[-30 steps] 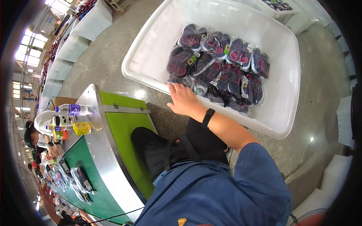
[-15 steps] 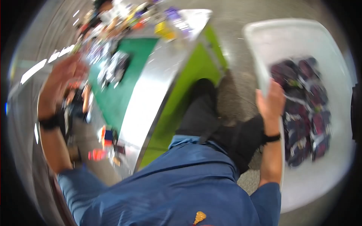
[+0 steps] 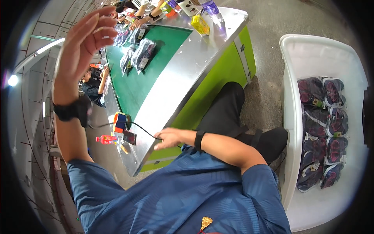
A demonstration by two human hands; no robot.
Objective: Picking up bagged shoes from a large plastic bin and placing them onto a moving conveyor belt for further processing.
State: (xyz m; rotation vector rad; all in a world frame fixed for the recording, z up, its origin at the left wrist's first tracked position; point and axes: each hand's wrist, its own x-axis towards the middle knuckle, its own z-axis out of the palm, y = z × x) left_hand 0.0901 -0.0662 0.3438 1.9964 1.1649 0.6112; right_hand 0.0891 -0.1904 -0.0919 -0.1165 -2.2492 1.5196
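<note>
Two empty hands: left hand [image 3: 83, 43] raised, fingers spread, above the table [image 3: 187, 74]; right hand [image 3: 168, 137] loosely open at the table edge, touching the black cable [image 3: 142, 130]. A snag could drag the phone [image 3: 129, 137] off. Bagged shoes [image 3: 321, 128] lie in the white bin [image 3: 290, 117], right.

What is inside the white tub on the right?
The white tub holds bagged dark shoes with pink and purple trim, packed in rows along its middle. Whatever lies beneath the top layer is covered. Neither hand reaches into it.
</note>
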